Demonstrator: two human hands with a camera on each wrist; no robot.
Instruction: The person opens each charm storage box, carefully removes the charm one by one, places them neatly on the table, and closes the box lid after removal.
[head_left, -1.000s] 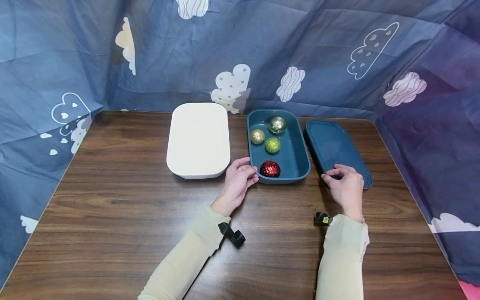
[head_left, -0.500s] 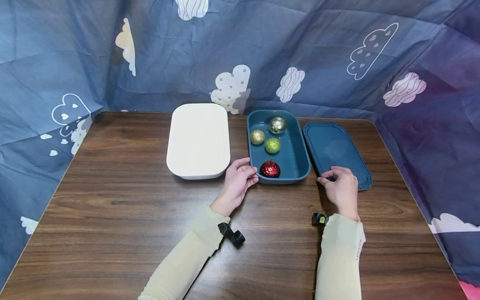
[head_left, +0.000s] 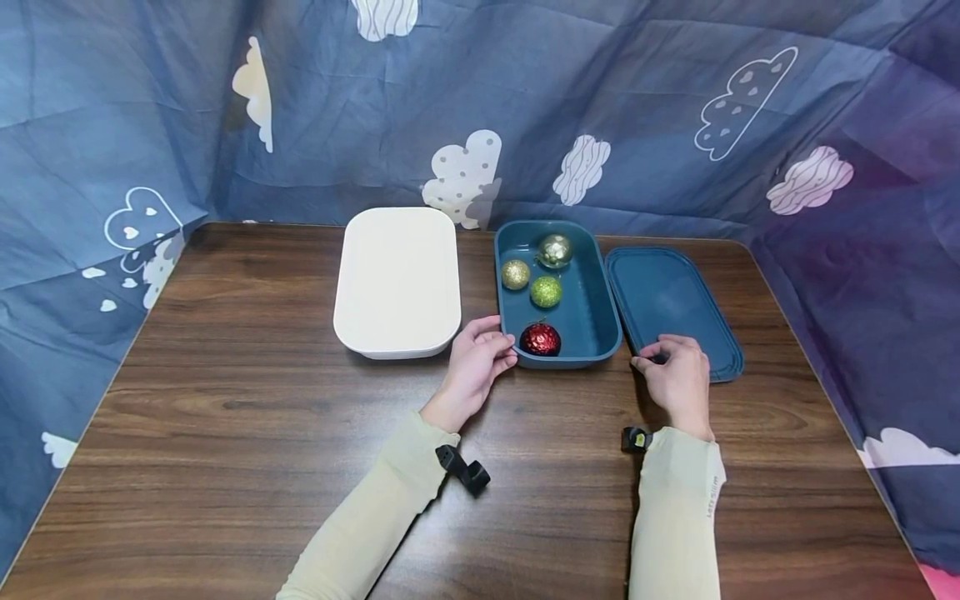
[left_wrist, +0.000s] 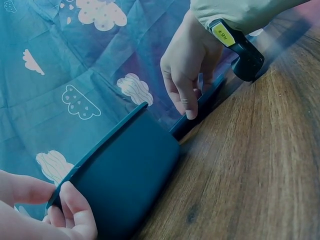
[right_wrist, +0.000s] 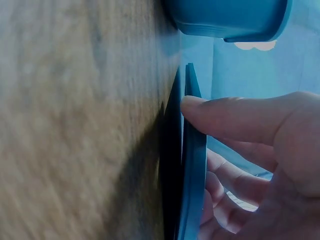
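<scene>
A blue rectangular food container holds a shiny gold ball ornament, a small gold glitter ball, a green glitter ball and a red ball ornament. My left hand pinches the container's rim at its near left corner, thumb outside in the left wrist view. Right of the container lies its flat blue lid. My right hand grips the lid's near edge; in the right wrist view the thumb is on that edge, with a dark gap beneath. Fingers partly hide the grip.
A white container with a white lid stands to the left of the blue one. All sit toward the back of a brown wooden table. A blue cloth with cloud prints hangs behind and along the sides.
My right hand has slid a little left with the lid, bringing its left edge closer to the blue container. The left hand and the balls stay where they were.
</scene>
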